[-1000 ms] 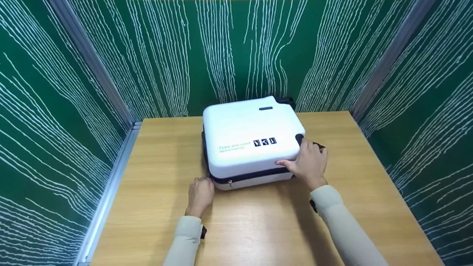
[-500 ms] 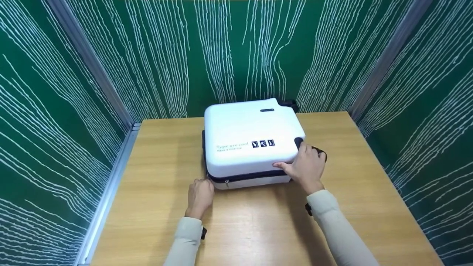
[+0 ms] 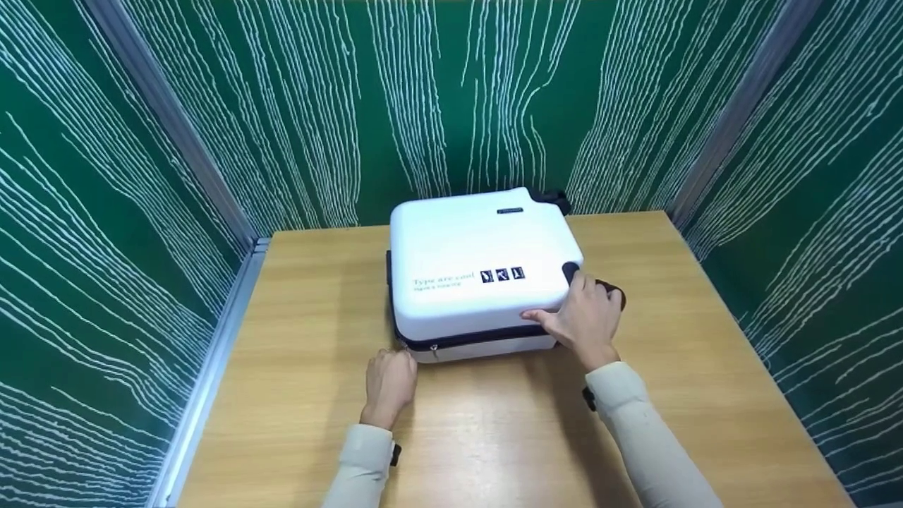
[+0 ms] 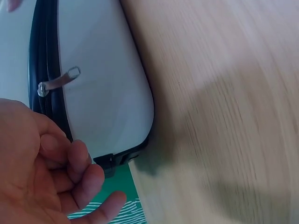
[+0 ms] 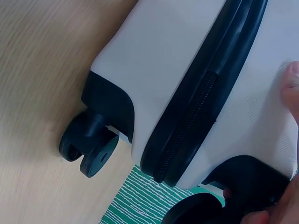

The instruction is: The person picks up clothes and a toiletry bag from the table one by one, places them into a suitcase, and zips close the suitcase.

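A white hard-shell suitcase (image 3: 480,247) lies flat on the wooden table, its dark zipper band (image 4: 46,51) running round the side. My left hand (image 3: 390,384) is at the suitcase's near left corner, fingers curled and thumb and forefinger pinched together at the zipper; the pull between them is hidden. Another zipper pull (image 4: 58,83) hangs a little along the band. My right hand (image 3: 587,314) grips the near right corner, thumb (image 5: 292,86) on the white shell and fingers about the upper black wheel (image 5: 198,207). The lower wheel (image 5: 91,142) is apart from it.
Bare wooden table (image 3: 296,303) surrounds the suitcase. Green walls (image 3: 480,92) with white lines enclose the back and sides, with metal posts (image 3: 169,120) at the corners. Another black wheel (image 3: 554,201) sticks out at the far right corner.
My left hand has moved slightly right and toward me at the near left corner. The suitcase shifted slightly at first, then stayed put. My right hand keeps its hold.
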